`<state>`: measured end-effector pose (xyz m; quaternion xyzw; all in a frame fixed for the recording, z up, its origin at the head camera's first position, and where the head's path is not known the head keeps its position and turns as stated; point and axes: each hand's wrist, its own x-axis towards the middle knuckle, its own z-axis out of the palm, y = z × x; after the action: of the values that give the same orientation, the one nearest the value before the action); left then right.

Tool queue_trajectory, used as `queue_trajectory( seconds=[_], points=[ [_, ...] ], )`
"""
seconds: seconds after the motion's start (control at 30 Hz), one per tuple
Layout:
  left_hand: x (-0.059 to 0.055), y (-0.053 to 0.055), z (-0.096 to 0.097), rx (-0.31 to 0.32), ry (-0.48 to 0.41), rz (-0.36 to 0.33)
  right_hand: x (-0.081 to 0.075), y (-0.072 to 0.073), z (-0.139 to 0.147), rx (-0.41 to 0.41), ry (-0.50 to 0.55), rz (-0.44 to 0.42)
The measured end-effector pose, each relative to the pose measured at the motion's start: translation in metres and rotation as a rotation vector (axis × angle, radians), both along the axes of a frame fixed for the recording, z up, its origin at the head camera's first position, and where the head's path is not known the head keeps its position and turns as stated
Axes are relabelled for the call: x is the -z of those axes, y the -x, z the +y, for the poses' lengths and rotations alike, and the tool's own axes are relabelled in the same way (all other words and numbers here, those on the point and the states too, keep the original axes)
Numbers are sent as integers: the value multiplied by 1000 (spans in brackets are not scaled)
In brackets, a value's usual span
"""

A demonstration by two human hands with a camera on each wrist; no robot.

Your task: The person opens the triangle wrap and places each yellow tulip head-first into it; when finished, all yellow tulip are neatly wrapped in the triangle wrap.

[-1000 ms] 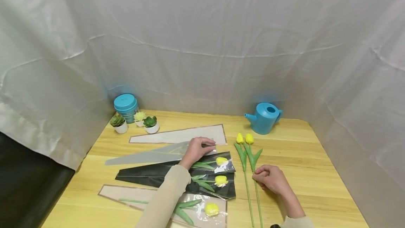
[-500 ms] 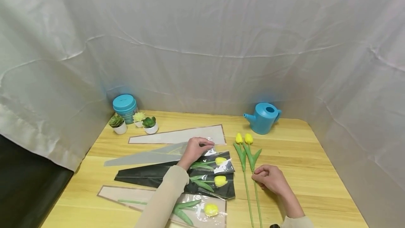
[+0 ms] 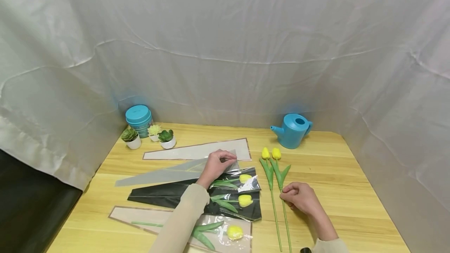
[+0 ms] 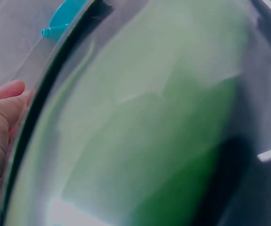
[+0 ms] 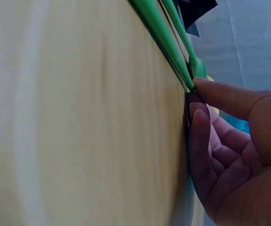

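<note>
My left hand [image 3: 213, 167] pinches the open end of a grey translucent flower sleeve [image 3: 154, 175] between thumb and fingertips. Two black flower sleeves [image 3: 154, 195], each with a yellow tulip [image 3: 245, 200] inside, lie just below that hand and under its forearm. My right hand [image 3: 300, 198] pinches the stem of an artificial yellow tulip [image 3: 281, 177] just below its leaves. Left of it, parallel, lies a second loose tulip [image 3: 269, 175]. In the right wrist view the thumb and a finger meet at the green stem [image 5: 184, 77]. A black sleeve with green leaves [image 4: 149, 141] fills most of the left wrist view.
A white sleeve [image 3: 200, 150] with a brown border lies behind the grey one. A pinkish sleeve holding a tulip [image 3: 234, 232] lies in front. At the back stand a blue watering can [image 3: 292, 132], a blue lidded container [image 3: 138, 120] and small potted succulents [image 3: 167, 139].
My left fingers have shifted slightly at the grey sleeve's mouth, and its clear edge now shows raised beside the fingertips. My right hand and the tulips have stayed in place.
</note>
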<state>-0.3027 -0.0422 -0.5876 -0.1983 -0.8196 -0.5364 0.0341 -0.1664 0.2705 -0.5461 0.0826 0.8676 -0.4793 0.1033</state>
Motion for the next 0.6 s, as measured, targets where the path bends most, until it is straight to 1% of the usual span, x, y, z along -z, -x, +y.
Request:
queue_trajectory(
  seconds=[0.23, 0.3, 0.5, 0.6],
  points=[
    [-3, 1, -1, -14, -22, 20, -2, 3, -5, 30, -104, 5],
    [-4, 1, -1, -15, -31, 29, -2, 3, -6, 35, -114, 10],
    [-11, 1, -3, -24, -6, 73, -4, 0, -8, 38, -46, 11],
    [-16, 2, -4, -28, -3, 105, -4, -1, -6, 57, -25, 11]
  ],
)
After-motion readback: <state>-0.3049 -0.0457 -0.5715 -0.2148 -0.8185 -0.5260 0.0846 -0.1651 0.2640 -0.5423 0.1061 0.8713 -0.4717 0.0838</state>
